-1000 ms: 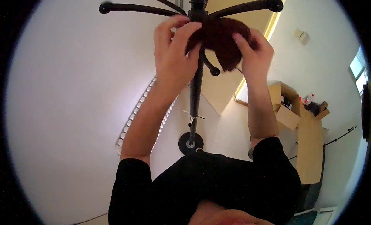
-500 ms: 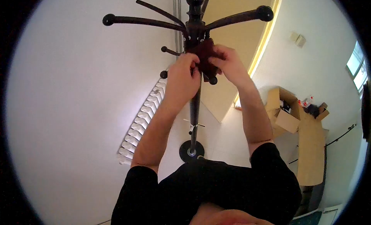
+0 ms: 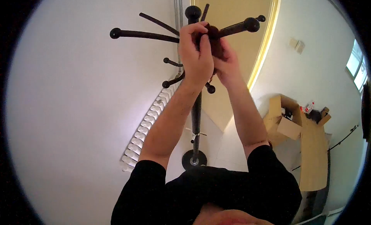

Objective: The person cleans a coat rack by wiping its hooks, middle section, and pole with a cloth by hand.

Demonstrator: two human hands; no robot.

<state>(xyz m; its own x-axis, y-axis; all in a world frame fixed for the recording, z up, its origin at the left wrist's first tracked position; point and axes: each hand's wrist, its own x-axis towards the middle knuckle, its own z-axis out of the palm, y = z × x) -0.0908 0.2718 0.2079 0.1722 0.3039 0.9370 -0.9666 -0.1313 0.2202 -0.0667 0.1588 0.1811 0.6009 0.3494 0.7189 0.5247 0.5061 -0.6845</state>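
Note:
A dark coat rack with ball-tipped arms stands in front of me on a round black base. Near its top is a dark red piece of cloth, small and folded, against the post and the right-hand arm. My left hand is closed at the cloth's upper left edge, its fingers curled in front of the post. Lower on the right, my right hand grips the cloth between thumb and fingers. Part of the cloth and some fingertips are hidden behind my hands.
A white radiator runs along the wall at left. Behind the rack is a pale yellow door. On the right, an open cardboard box sits by a wooden table with a bottle on it.
Both hands have risen with the cloth toward the top of the rack. My left hand now covers part of the post. The view has shifted slightly upward.

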